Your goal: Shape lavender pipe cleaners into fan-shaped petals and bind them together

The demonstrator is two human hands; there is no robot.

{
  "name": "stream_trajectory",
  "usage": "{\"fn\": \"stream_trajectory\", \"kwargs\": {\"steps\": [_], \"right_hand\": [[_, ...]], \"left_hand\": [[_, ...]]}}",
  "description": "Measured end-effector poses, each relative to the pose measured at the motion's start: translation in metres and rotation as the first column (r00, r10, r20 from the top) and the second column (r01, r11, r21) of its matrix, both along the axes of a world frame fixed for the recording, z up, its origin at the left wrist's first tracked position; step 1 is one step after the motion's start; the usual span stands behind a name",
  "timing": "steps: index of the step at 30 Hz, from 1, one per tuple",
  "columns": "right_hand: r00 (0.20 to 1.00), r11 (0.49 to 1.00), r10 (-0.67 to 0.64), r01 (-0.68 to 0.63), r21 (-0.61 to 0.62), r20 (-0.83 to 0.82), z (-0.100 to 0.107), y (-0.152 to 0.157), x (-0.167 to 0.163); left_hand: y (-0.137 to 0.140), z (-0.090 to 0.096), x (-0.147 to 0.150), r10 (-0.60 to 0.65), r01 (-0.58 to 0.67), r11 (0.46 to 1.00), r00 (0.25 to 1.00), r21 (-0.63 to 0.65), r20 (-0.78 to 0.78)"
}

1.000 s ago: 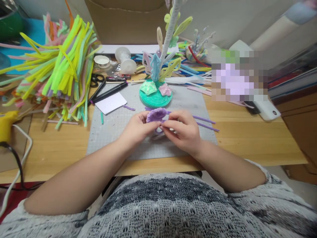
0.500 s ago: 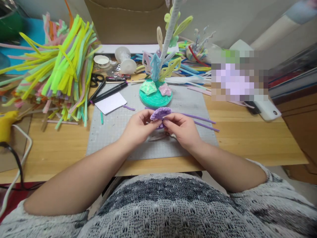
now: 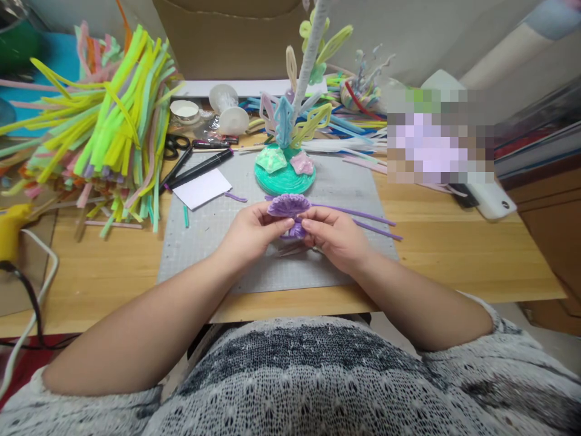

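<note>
Left hand point(image 3: 249, 235) and right hand point(image 3: 345, 241) both have their fingers point(image 3: 316, 228) pinched nearly closed on a fuzzy purple fan-shaped piece point(image 3: 289, 205), held over the gray cutting mat point(image 3: 197, 242). Any print on the fat black marker point(image 3: 202, 169) is too small to read, and a pixelated patch point(image 3: 438, 136) hides stuff on the right. Teal-based pipe-cleaner sculpture point(image 3: 285, 180) sits just behind, purple stems point(image 3: 374, 217) poke out past the right hand, and a huge pipe-cleaner bundle point(image 3: 113, 121) hogs the table's point(image 3: 454, 254) left side.

Purple fuzzy piece point(image 3: 288, 204), teal round base point(image 3: 285, 180), grey gridded mat point(image 3: 272, 272)
</note>
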State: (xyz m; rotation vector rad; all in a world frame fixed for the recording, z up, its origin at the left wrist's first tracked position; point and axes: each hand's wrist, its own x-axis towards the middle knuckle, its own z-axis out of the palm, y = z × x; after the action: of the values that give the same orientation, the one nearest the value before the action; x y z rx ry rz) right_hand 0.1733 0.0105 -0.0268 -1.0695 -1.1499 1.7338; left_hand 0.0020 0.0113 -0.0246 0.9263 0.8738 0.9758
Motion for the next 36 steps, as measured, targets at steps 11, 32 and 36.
{"fn": "stream_trajectory", "kwargs": {"steps": [11, 32, 36], "right_hand": [[0.962, 0.974, -0.225, 0.217, 0.065, 0.156, 0.003, -0.003, -0.006], [0.959, 0.954, -0.281, 0.276, 0.119, 0.027, 0.000, -0.013, -0.017], [0.964, 0.960, -0.263, 0.259, 0.111, 0.025, -0.002, -0.012, -0.016]], "left_hand": [[-0.013, 0.005, 0.001, 0.508, -0.007, 0.691, 0.717, 0.723, -0.477], [-0.021, 0.004, -0.001, 0.839, 0.362, 0.263, 0.371, 0.894, -0.397], [-0.019, 0.003, -0.002, 0.815, 0.366, 0.277, 0.401, 0.889, -0.419]]}}
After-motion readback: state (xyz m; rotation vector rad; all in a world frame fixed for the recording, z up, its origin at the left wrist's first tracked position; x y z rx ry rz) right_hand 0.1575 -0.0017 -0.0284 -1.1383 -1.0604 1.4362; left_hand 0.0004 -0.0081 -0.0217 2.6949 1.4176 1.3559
